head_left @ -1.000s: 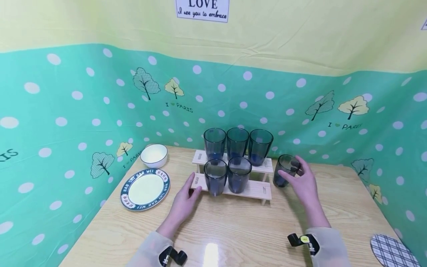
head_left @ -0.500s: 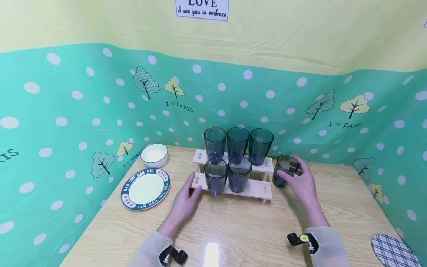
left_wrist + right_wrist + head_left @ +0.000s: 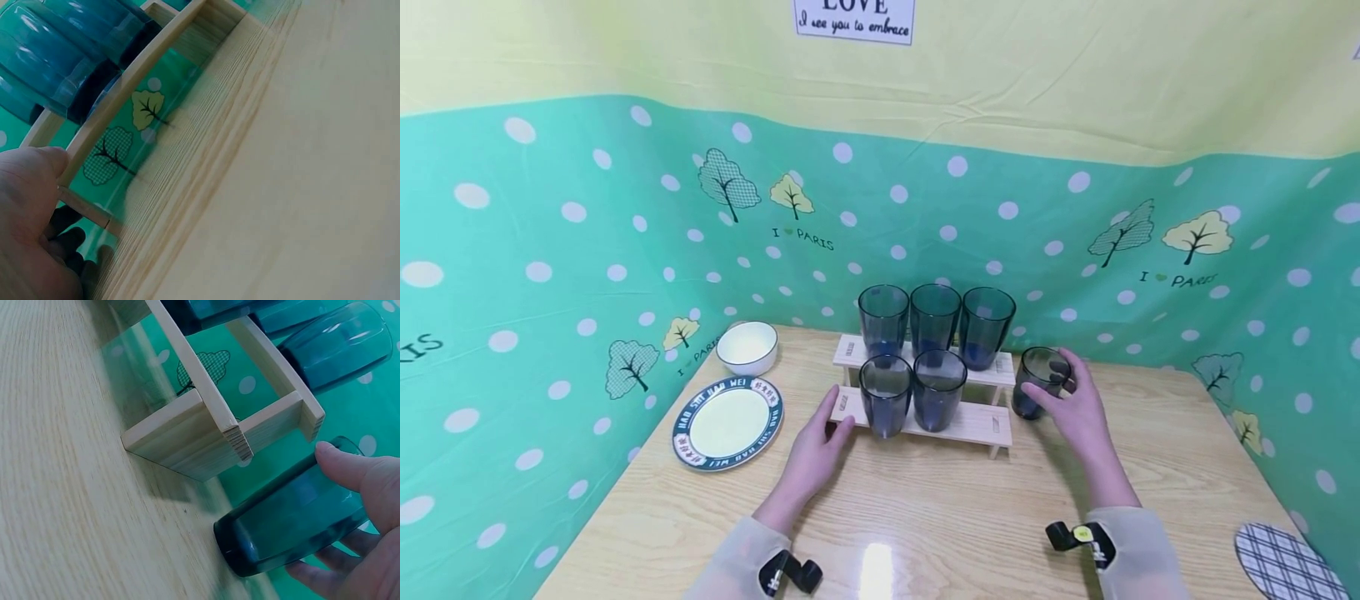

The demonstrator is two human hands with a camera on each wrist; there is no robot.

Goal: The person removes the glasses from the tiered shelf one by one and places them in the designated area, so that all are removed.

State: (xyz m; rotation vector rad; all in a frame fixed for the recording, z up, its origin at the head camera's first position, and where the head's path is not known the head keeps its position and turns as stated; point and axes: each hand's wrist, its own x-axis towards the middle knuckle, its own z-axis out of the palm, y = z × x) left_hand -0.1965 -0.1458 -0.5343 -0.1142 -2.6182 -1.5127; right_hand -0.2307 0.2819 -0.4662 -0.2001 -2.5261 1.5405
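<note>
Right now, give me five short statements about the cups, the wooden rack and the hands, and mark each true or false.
1. The right hand grips a dark cup just right of the wooden rack. True.
2. Five cups stand on the rack. True: three on the upper step and two on the lower step.
3. The left hand holds a cup. False: it rests on the left end of the rack and holds no cup.
4. The plate lies right of the rack. False: it lies to the left, in front of the white bowl.
5. The gripped cup sits on the rack's lower step. False: it is on the table beside the rack.
</note>
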